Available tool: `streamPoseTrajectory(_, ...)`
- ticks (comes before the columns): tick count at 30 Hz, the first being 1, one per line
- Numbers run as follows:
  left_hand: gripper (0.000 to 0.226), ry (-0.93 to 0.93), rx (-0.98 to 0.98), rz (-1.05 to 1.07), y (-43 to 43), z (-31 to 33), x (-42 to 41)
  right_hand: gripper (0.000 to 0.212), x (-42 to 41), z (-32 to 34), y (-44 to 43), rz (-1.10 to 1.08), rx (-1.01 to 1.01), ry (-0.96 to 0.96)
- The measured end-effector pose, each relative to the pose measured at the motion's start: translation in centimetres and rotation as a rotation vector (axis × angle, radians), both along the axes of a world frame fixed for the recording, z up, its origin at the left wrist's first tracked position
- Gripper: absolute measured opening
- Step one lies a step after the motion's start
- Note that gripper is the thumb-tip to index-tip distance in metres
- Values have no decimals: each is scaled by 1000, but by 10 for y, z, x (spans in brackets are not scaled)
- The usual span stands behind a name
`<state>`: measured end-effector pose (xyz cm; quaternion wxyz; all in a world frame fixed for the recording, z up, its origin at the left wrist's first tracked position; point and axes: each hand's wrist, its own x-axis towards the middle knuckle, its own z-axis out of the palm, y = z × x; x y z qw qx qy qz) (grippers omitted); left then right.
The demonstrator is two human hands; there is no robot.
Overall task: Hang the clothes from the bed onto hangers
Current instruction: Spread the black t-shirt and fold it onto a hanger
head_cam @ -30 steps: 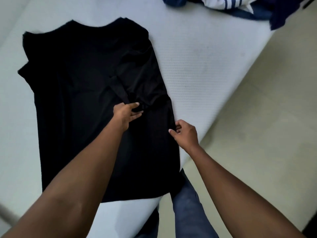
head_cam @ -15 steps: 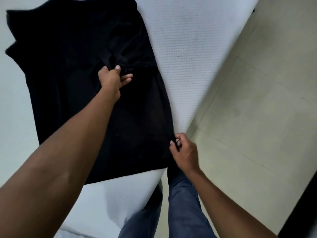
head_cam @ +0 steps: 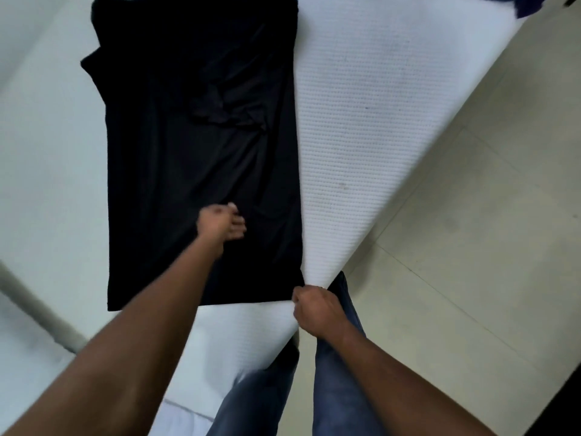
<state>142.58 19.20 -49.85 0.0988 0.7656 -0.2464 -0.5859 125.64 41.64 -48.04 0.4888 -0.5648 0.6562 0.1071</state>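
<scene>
A black t-shirt (head_cam: 195, 158) lies spread flat on the white mattress (head_cam: 371, 127), neck end away from me, with a crumpled fold (head_cam: 226, 111) near its right side. My left hand (head_cam: 221, 225) is over the shirt's lower middle; it is blurred and its fingers look curled, and I cannot tell whether it holds fabric. My right hand (head_cam: 317, 309) is a closed fist at the shirt's near right hem corner, gripping that corner at the mattress edge. No hanger is in view.
Dark blue clothes (head_cam: 534, 3) peek in at the mattress's far right corner. Pale tiled floor (head_cam: 471, 231) runs along the right of the bed. A grey bar (head_cam: 37, 309) crosses the lower left. My jeans-clad legs (head_cam: 339, 388) stand against the near corner.
My left hand let go of the fold and slid down toward the hem. My right hand moved along the shirt's right edge down to the hem corner. The shirt now lies flatter.
</scene>
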Motion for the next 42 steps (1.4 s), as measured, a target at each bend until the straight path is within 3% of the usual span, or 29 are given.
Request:
streamPoseTrajectory(3,23,19,61,-352,81,1,1,26,-19,-6,2,83,169,-26)
streamPoseTrajectory(6,25,-31,229,-763,122,10,1,22,-41,-10,-14,45,211,5)
streamPoseTrajectory(9,16,-76,439,-983,114,24,5,19,-72,-11,-57,-14,179,67)
streamPoseTrajectory(12,23,-190,497,-1110,68,36,8,20,-104,-10,-128,13,102,123)
streamPoseTrajectory(15,37,-332,332,-1076,-11,39,3,19,-131,-4,-226,0,-24,182)
streamPoseTrajectory(21,24,-585,-438,-681,-185,41,-26,40,-163,8,-434,31,-366,238)
streamPoseTrajectory(24,33,-681,-671,-682,-244,34,-38,40,-170,16,-512,28,-634,252)
streamPoseTrajectory(26,49,-675,-664,-775,-277,20,-45,43,-176,16,-559,98,-663,252)
streamPoseTrajectory(29,65,-737,-559,-940,-300,1,-54,47,-187,9,-600,364,-543,278)
streamPoseTrajectory(32,50,-822,-543,-981,-310,-5,-55,36,-197,2,-615,577,-486,359)
streamPoseTrajectory(35,28,-757,-668,-940,-316,-2,-50,29,-206,0,-621,439,-618,383)
streamPoseTrajectory(38,24,-671,-790,-784,-322,6,-48,29,-213,-7,-624,259,-655,390)
streamPoseTrajectory(42,18,-460,-661,-602,-328,11,-44,21,-214,-14,-622,222,-524,218)
